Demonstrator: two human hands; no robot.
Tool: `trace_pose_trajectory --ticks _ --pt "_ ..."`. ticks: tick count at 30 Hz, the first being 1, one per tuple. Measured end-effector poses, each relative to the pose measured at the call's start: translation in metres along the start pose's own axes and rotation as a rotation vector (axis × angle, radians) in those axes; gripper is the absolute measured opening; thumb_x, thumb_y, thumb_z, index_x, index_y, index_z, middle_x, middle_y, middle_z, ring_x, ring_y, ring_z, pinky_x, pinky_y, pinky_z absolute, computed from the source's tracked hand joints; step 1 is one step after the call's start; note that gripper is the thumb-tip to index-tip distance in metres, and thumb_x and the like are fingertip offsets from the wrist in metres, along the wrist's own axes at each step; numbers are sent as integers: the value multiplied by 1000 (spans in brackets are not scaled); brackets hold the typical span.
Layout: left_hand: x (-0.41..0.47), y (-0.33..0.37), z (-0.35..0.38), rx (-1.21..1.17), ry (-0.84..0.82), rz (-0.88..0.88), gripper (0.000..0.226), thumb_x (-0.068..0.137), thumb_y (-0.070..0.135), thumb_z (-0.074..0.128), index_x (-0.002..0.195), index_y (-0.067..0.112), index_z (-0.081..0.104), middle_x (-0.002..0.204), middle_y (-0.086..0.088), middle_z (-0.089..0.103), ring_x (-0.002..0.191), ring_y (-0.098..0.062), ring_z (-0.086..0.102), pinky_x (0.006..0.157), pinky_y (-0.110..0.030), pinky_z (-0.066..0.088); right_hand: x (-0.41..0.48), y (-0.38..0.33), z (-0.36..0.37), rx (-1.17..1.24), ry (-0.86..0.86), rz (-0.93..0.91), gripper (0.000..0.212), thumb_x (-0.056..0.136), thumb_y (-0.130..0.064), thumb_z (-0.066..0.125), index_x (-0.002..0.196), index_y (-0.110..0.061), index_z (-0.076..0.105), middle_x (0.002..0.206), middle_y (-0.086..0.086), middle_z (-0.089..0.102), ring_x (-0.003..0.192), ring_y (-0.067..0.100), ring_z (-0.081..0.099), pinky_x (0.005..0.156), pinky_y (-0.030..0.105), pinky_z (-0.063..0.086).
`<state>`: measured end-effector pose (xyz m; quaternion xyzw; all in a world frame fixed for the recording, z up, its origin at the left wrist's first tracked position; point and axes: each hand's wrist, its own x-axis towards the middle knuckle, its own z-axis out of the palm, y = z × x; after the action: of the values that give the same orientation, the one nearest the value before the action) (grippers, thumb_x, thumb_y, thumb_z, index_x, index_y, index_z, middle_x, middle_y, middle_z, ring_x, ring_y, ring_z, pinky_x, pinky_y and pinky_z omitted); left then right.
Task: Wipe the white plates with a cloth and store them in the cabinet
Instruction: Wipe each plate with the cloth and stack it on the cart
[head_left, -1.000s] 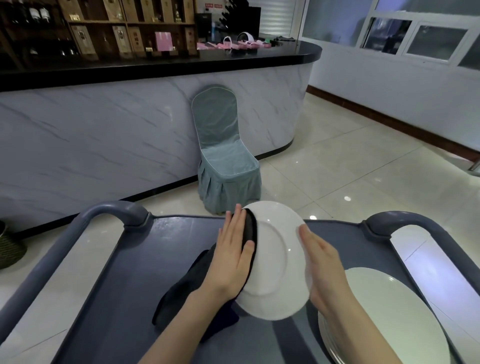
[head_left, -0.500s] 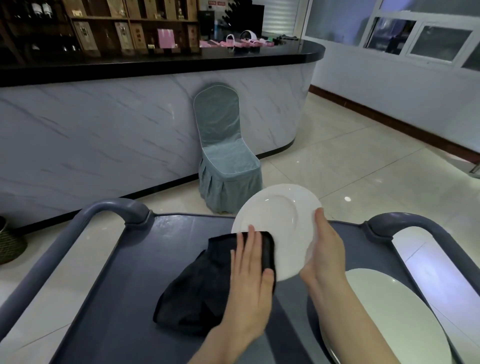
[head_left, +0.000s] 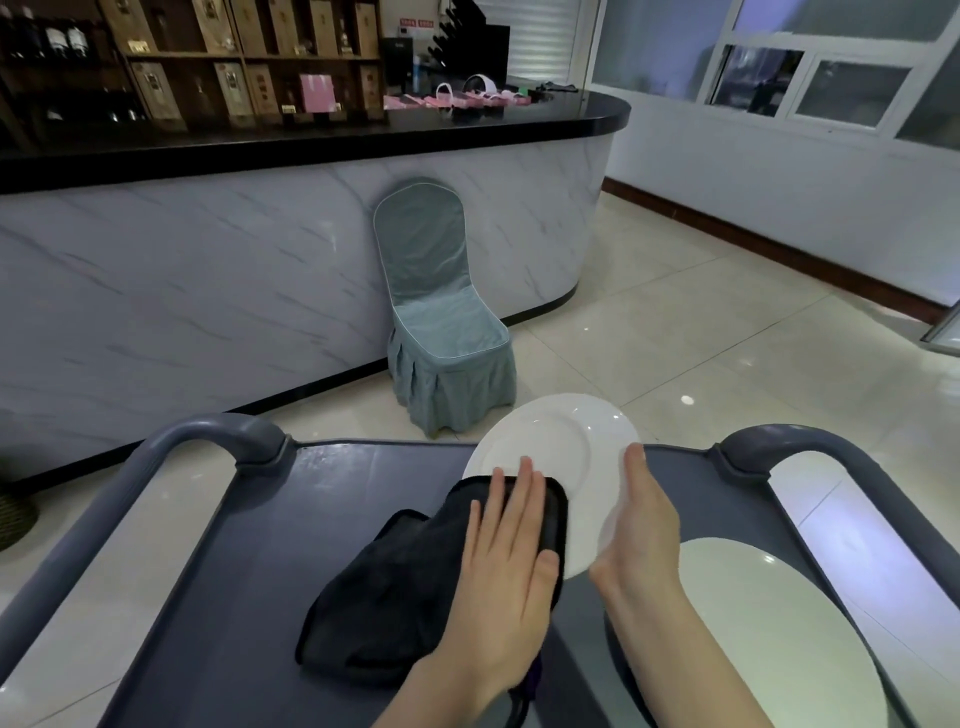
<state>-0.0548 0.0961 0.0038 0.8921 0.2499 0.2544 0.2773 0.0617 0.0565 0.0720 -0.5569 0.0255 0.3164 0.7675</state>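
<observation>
plate right now: the white plate (head_left: 566, 441) is up off the service cart (head_left: 249, 545), tilted with its face toward the camera, over the cart's far edge
left grip: the left hand (head_left: 506, 566) is flat and wide, fingers straight, pressing the black cloth (head_left: 395, 597) onto the plate's lower left part. The rest of the cloth trails down onto the cart deck
right grip: the right hand (head_left: 641, 540) props the plate's right rim with straight fingers laid along the edge. No thumb is showing, so I can't see anything actually wrapped round it
main worry: the plate is basically sandwiched between two flat hands. Push too hard with the cloth, or let it slide off the rim, and I reckon the plate pivots out of the right hand
where it'd land: on the cart deck, or over the far edge onto the tiled floor (head_left: 701, 338). China on tile probably doesn't survive
second worry: the plate stack (head_left: 769, 634) sits just beside the right forearm, so a wide swing could knock it
cloth: the loose tail could snag under the wrist and drag
missed spots: the plate's back is hidden, so can't tell if it's clean
cabinet: not in the shot, so storing looks a way off
</observation>
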Motion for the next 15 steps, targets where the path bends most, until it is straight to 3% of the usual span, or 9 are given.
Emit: trace_pose_trajectory --ticks 4,9,12,15 --pt "28 18 0 -5 -74 73 61 102 25 18 150 36 -18 159 20 -22 146 -3 -21 121 -34 -7 -14 12 -4 -93 -55 -84 31 98 -38 58 89 -17 80 94 0 78 89 13 74 76 31 53" --pt "70 28 -1 -122 -172 26 54 106 23 20 154 28 -3 160 21 -16 144 3 -22 121 -33 -9 -25 18 -14 -82 -38 -110 27 100 -30 55 107 -14 76 100 2 78 97 12 73 83 30 54" --pt "89 25 0 -217 -223 -44 50 108 23 21 155 26 3 159 20 -11 146 0 -18 123 -38 -6 -25 14 -24 -75 -33 -123 24 98 -28 59 92 -14 77 83 1 78 75 8 73 59 18 54" --pt "90 15 1 -240 -166 -112 49 108 25 21 154 25 3 159 18 -9 148 -3 -11 123 -39 1 -23 2 -32 -109 -8 -145 35 96 -30 63 67 -10 68 58 -3 63 48 11 56 45 18 45"
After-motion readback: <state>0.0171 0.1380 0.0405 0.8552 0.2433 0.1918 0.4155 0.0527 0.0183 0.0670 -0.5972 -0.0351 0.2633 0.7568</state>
